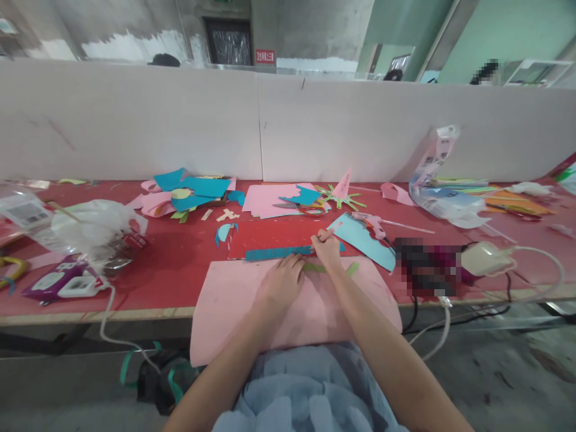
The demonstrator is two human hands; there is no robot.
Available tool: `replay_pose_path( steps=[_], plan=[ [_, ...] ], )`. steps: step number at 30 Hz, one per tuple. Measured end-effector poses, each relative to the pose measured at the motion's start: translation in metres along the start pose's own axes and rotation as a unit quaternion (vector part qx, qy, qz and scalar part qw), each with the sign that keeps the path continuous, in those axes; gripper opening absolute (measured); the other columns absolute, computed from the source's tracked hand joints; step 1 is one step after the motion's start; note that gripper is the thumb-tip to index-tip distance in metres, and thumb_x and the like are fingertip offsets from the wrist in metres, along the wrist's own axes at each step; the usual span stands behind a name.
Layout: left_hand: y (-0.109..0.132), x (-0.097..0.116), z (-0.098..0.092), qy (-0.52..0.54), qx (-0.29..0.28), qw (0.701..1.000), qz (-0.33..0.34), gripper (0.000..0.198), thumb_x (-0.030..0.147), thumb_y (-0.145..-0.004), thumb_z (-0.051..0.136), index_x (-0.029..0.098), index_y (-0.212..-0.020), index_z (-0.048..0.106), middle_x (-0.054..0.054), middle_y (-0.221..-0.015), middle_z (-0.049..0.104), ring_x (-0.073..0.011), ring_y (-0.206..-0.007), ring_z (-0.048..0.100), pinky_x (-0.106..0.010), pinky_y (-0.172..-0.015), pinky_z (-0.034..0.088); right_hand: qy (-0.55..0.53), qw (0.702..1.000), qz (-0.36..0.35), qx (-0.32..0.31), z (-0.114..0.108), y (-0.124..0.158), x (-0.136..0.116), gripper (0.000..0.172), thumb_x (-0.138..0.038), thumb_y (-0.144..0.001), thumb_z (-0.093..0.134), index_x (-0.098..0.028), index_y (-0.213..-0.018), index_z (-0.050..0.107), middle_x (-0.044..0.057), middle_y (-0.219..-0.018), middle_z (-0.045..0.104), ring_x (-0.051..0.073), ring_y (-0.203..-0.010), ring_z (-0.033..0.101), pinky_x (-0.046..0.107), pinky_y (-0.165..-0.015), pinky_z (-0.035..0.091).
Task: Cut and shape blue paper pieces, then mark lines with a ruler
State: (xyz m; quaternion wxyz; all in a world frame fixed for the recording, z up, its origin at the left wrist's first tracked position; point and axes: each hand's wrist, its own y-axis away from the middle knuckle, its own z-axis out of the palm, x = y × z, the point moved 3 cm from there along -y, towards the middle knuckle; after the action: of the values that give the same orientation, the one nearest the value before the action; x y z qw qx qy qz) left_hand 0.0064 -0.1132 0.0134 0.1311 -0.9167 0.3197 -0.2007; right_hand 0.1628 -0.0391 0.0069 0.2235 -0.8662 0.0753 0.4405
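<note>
My left hand (284, 277) lies with its fingers stretched out, their tips at the lower edge of a blue ruler (265, 253). The ruler rests along the near edge of a red sheet (270, 234). At the ruler's right part, my right hand (327, 247) is closed around a slim pinkish pen-like tool (335, 227); its working tip is hidden by the fingers. Beneath both forearms spreads a large pink sheet (225, 312) that hangs over the table's front edge. Green paper strips (353, 268) lie on it, partly covered by my right arm.
Beyond the red sheet lie scissors (310, 209), pink paper (258, 198), blue offcuts (204, 187) and a pink cone (343, 185). A pink glue gun (374, 225) rests by a light blue sheet (364, 240). Plastic bags (92, 225) stand left; cables (443, 324) hang right.
</note>
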Motion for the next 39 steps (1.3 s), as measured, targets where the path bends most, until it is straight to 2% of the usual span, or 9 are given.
replay_pose_path(
  steps=[12, 17, 22, 24, 27, 30, 33, 37, 39],
  plan=[
    [0.0, 0.001, -0.002, -0.004, -0.005, 1.0, -0.01, 0.032, 0.016, -0.09, 0.041, 0.016, -0.118, 0.057, -0.008, -0.131, 0.055, -0.0198, -0.124, 0.047, -0.037, -0.107, 0.037, -0.052, 0.998, 0.032, -0.005, -0.002, 0.001, -0.004, 0.019, -0.03, -0.073, 0.045, -0.023, -0.057, 0.037, -0.004, -0.05, 0.057, 0.013, -0.045, 0.057, 0.021, -0.049, 0.041],
    [-0.001, 0.002, -0.003, 0.003, -0.01, 1.0, -0.012, 0.032, 0.014, -0.089, 0.042, 0.015, -0.117, 0.058, -0.008, -0.13, 0.056, -0.0196, -0.123, 0.048, -0.036, -0.107, 0.037, -0.027, 1.0, 0.001, 0.009, -0.003, 0.001, -0.003, 0.022, -0.028, -0.073, 0.046, -0.023, -0.055, 0.034, -0.005, -0.044, 0.052, 0.014, -0.045, 0.057, 0.022, -0.05, 0.042],
    [-0.001, 0.001, -0.002, -0.003, -0.011, 1.0, -0.017, 0.033, 0.015, -0.09, 0.042, 0.014, -0.118, 0.058, -0.008, -0.132, 0.055, -0.0207, -0.124, 0.047, -0.037, -0.108, 0.036, -0.148, 0.988, 0.044, 0.02, -0.008, 0.002, -0.005, 0.019, -0.031, -0.077, 0.048, -0.023, -0.061, 0.039, -0.003, -0.051, 0.057, 0.013, -0.04, 0.055, 0.023, -0.044, 0.042],
    [-0.001, 0.001, -0.001, -0.002, -0.01, 1.0, -0.02, 0.032, 0.015, -0.09, 0.042, 0.014, -0.117, 0.058, -0.008, -0.132, 0.055, -0.0207, -0.124, 0.047, -0.037, -0.108, 0.036, -0.202, 0.978, 0.035, 0.023, -0.009, 0.004, -0.009, 0.024, -0.039, -0.08, 0.05, -0.023, -0.064, 0.042, -0.004, -0.05, 0.056, 0.013, -0.039, 0.053, 0.023, -0.042, 0.041],
    [-0.001, 0.001, -0.001, -0.003, -0.009, 1.0, -0.016, 0.031, 0.016, -0.09, 0.042, 0.014, -0.116, 0.058, -0.008, -0.131, 0.056, -0.0208, -0.123, 0.048, -0.037, -0.107, 0.036, -0.246, 0.969, 0.01, -0.014, -0.006, 0.006, -0.015, 0.034, -0.052, -0.084, 0.047, -0.023, -0.067, 0.047, -0.005, -0.042, 0.049, 0.012, -0.036, 0.049, 0.023, -0.04, 0.039],
    [-0.001, 0.001, 0.0, -0.004, -0.01, 1.0, -0.011, 0.031, 0.016, -0.09, 0.042, 0.014, -0.117, 0.057, -0.009, -0.13, 0.056, -0.0206, -0.123, 0.048, -0.038, -0.107, 0.036, -0.225, 0.972, -0.012, -0.071, -0.001, 0.01, -0.017, 0.038, -0.058, -0.083, 0.047, -0.022, -0.071, 0.05, -0.005, -0.041, 0.049, 0.013, -0.037, 0.05, 0.022, -0.041, 0.037],
    [-0.001, 0.0, 0.001, -0.003, -0.008, 1.0, -0.006, 0.032, 0.016, -0.09, 0.042, 0.014, -0.118, 0.056, -0.009, -0.13, 0.056, -0.0204, -0.123, 0.048, -0.038, -0.107, 0.036, -0.183, 0.977, -0.029, -0.103, 0.003, 0.012, -0.014, 0.039, -0.059, -0.08, 0.051, -0.022, -0.066, 0.048, -0.003, -0.043, 0.053, 0.014, -0.042, 0.054, 0.023, -0.046, 0.041],
    [-0.001, 0.0, 0.0, -0.001, 0.001, 1.0, -0.003, 0.032, 0.016, -0.09, 0.041, 0.014, -0.119, 0.056, -0.009, -0.129, 0.057, -0.02, -0.123, 0.048, -0.038, -0.107, 0.036, -0.153, 0.984, -0.009, -0.088, 0.005, 0.011, -0.008, 0.037, -0.055, -0.08, 0.051, -0.023, -0.063, 0.044, -0.001, -0.054, 0.06, 0.014, -0.045, 0.057, 0.024, -0.047, 0.043],
    [0.0, -0.001, 0.0, 0.001, 0.006, 1.0, -0.002, 0.032, 0.016, -0.09, 0.041, 0.014, -0.119, 0.056, -0.009, -0.128, 0.057, -0.0199, -0.123, 0.048, -0.037, -0.107, 0.037, -0.132, 0.987, -0.025, -0.084, 0.005, 0.01, -0.009, 0.033, -0.05, -0.08, 0.052, -0.023, -0.064, 0.043, -0.001, -0.055, 0.061, 0.015, -0.049, 0.059, 0.023, -0.049, 0.042]
  ],
)
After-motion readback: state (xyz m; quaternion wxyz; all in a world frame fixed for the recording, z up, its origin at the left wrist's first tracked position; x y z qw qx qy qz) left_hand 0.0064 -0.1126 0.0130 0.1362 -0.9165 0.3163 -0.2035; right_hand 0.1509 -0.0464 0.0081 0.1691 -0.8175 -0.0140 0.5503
